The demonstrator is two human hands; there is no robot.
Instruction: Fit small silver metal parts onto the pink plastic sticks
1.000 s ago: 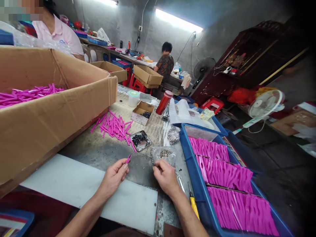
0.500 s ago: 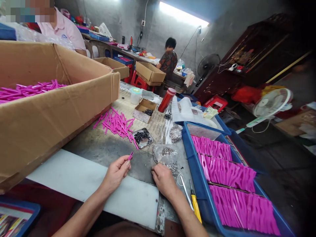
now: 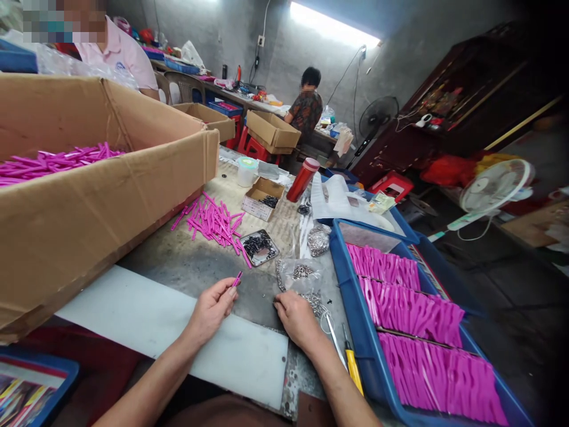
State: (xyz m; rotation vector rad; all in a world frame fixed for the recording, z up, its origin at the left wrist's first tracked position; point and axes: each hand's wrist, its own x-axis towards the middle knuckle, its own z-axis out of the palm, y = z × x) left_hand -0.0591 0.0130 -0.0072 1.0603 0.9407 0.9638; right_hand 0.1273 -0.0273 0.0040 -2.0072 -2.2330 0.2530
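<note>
My left hand pinches a slim magenta plastic piece between thumb and fingers, its tip pointing up and away. Over the table, my right hand has its fingers curled together beside a heap of small silver metal parts; whatever they hold, if anything, is hidden. Just beyond lies a clear plastic bag with more of these parts. A shallow metal tray of small black parts sits ahead of both hands. Left of it spreads a loose pile of magenta pieces.
A large cardboard box stands at left. The blue crate at right holds rows of magenta pieces. Scissors and a yellow-handled screwdriver lie beside it. A red flask stands farther back. Two people sit beyond the table.
The whole view has shifted slightly to the right. My left hand keeps its pinch on the magenta piece, and my right hand stays by the silver parts.
</note>
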